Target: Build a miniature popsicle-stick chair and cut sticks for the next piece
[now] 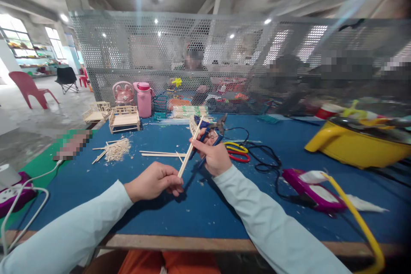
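My left hand [160,181] pinches the lower end of a few thin wooden sticks [188,159], held slanting up and away over the table. Near their upper part, the thumb and fingers of my right hand [213,152] steady the same sticks. That hand also grips blue-handled pliers [220,126], jaws pointing up and away from me. More loose sticks [160,153] lie on the blue tabletop just beyond my left hand. To the left sits a heap of short stick pieces [117,150]. Behind it stand two small stick-built models [124,118], [97,111] shaped like beds.
Scissors with red and yellow handles [238,153] lie right of my right hand, beside a black cable [263,160]. A purple power strip [314,192] and yellow pan [359,143] occupy the right. A pink jug [144,100] stands before a perforated metal screen [128,51]; people sit beyond.
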### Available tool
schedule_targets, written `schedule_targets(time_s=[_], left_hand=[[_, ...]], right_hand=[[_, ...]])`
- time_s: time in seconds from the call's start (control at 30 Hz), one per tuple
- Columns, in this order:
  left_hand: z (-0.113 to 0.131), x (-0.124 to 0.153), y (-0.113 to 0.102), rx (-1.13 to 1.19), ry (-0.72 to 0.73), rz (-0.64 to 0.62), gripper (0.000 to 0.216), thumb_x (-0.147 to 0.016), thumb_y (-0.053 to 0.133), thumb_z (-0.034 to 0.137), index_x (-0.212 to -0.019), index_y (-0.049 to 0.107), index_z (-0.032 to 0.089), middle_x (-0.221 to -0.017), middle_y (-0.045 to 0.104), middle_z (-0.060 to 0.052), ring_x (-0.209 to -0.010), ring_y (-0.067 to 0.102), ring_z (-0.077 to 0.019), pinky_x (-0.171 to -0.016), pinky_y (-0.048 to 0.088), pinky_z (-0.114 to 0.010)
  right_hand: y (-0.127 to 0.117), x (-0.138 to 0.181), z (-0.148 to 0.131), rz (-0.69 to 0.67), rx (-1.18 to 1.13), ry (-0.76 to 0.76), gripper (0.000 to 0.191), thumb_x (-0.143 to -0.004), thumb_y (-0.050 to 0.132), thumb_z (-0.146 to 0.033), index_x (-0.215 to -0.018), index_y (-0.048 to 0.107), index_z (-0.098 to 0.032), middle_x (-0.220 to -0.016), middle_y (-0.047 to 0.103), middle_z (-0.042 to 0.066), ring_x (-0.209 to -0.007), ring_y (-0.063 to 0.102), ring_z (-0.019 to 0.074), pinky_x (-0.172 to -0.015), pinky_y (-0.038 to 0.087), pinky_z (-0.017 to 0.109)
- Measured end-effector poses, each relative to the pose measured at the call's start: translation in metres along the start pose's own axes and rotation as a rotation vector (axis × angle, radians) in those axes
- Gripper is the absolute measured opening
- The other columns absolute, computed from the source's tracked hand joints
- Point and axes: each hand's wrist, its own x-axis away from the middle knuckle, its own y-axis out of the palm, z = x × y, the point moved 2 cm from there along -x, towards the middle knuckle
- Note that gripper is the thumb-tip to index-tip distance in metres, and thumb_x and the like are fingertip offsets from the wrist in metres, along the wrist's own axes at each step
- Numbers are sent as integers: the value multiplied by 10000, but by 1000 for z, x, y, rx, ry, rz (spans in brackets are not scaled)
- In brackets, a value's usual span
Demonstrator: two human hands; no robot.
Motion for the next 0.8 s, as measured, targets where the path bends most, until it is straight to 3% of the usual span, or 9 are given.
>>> schedule_targets(time_s=[0.17, 0.33, 0.43, 0.67, 0.8], left_hand=[[-3, 0, -4, 58, -99, -27, 336, -741, 584, 437, -694, 609, 105, -699, 676, -81, -590, 613, -120, -566, 457, -221], [1, -1, -3, 482, -151, -11, 391, -684, 680, 382, -965, 623, 117, -907, 686, -128, -800, 649, -172, -751, 470, -283], [2, -2, -3, 651, -162, 69, 389, -700, 660, 411, -942, 621, 109, -879, 684, -134, -767, 653, -179, -733, 482, -297], [5, -3, 3, 564, -165, 214, 353, -660, 691, 419, -782, 618, 96, -721, 659, -63, -589, 608, -96, -580, 469, -209], [11, -3, 0, 492, -165, 290, 337, -667, 677, 421, -745, 587, 105, -646, 629, -31, -522, 567, -77, -487, 412, -183]], right_hand=[[-1, 2, -1, 5, 81, -75, 337, -514, 739, -158, -733, 487, -201, -603, 551, -89, -549, 556, 95, -563, 469, 247], [9, 13, 3, -45, 161, -70, 314, -518, 728, -155, -702, 478, -200, -617, 542, -83, -588, 541, 92, -613, 469, 243], [18, 22, 6, -119, 212, -30, 297, -538, 711, -172, -707, 469, -204, -624, 556, -70, -592, 544, 106, -610, 470, 257], [29, 34, 7, -193, 306, 0, 281, -593, 671, -226, -749, 438, -215, -618, 556, -61, -532, 520, 115, -558, 455, 276], [24, 30, 4, -191, 430, -71, 232, -623, 644, -235, -757, 456, -206, -648, 538, -49, -580, 512, 114, -617, 442, 276]])
